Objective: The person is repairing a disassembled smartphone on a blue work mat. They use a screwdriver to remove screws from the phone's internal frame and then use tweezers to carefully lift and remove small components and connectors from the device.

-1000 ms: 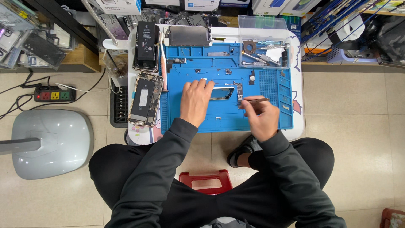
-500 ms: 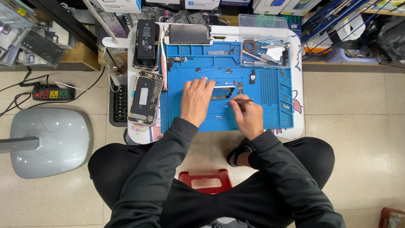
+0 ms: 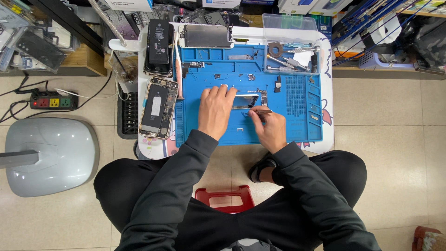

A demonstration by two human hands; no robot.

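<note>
On the blue mat (image 3: 297,125): 
Left hand (image 3: 215,110): fingers flat, pressing the phone frame (image 3: 245,101), half covering it.
Right hand (image 3: 268,128): pinching tweezers (image 3: 260,111), tips too tiny to see.

We see the left hand (image 3: 216,110) resting flat on the blue work mat (image 3: 297,125), its fingertips touching the left end of a small silver phone frame (image 3: 246,100). The right hand (image 3: 269,128) holds tweezers (image 3: 261,111), tips at the near edge of that frame. Left of the mat lies an opened phone body (image 3: 158,108); beyond it, a black battery (image 3: 158,41). At the far edge we see a detached screen panel (image 3: 206,36). A clear tray (image 3: 292,51) of tools occupies the far right corner. A red stool (image 3: 225,199) shows between the knees.
</note>
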